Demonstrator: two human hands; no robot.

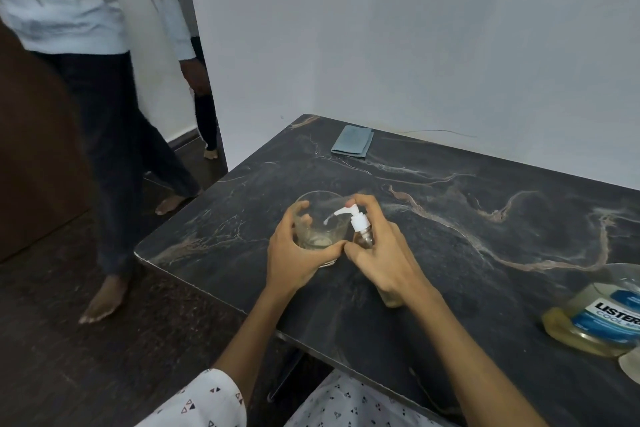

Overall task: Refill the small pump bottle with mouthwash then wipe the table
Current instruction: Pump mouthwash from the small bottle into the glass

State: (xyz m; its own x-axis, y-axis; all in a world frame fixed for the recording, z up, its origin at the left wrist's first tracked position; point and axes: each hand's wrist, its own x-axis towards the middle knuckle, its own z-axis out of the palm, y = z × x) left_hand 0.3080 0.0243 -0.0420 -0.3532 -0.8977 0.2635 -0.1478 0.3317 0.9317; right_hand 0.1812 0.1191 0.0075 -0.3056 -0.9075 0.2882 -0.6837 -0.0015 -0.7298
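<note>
— Where are your hands right now?

— My left hand [298, 253] is curled round a clear glass [320, 218] standing on the dark marbled tabletop [450, 218], thumb in front, fingers round the far wall. My right hand [381, 253] grips the small pump bottle [363, 236] just beside the glass, forefinger lying on top of the white pump head [353, 213].

— And the spout?

— It points left over the glass rim. A thin pale thread runs from it down into the glass, where a little cloudy liquid sits at the bottom.

— The bottle itself?

— Tilted toward me; its yellowish base shows under my wrist. How full it is, I cannot tell.

— The mouthwash?

— The big mouthwash bottle [602, 315] lies at the right edge of the tabletop, well apart from my hands, yellow liquid inside, blue label up.

— Anything for wiping?

— A folded blue-grey cloth [352, 146] lies near the far corner. To the left, a person [86, 80] stands barefoot on the floor.
</note>
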